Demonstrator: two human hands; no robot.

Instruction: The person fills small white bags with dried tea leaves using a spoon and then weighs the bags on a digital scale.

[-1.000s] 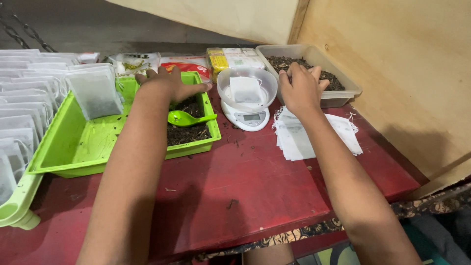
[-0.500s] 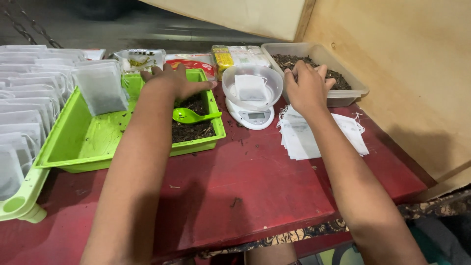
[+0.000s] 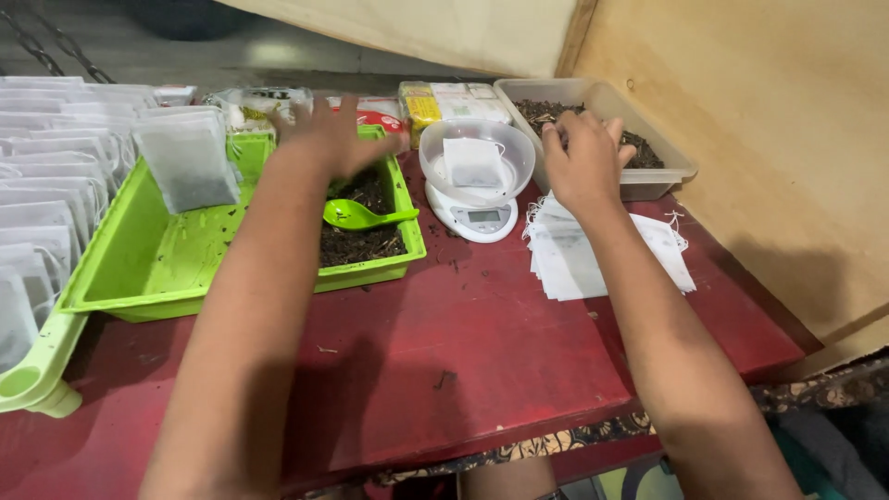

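Two hands out | left hand (image 3: 335, 137) spread flat, holding nothing, over green tray (image 3: 139, 268) above dark loose tea (image 3: 356, 243) and green scoop (image 3: 356, 215) | right hand (image 3: 583, 159) curled at clear tub (image 3: 662, 171) rim, grip unclear | filter bag (image 3: 472, 162) in scale bowl (image 3: 435, 167)

Left hand (image 3: 335, 139) blurred; sachet rows (image 3: 37, 185) cut off at left.

green tray (image 3: 139, 268), red table (image 3: 482, 352), white scale (image 3: 477, 220)

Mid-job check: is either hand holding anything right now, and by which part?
Nothing visibly held. Left hand is spread open above the green tray; right hand rests curled at the clear tub, its fingertips hidden.
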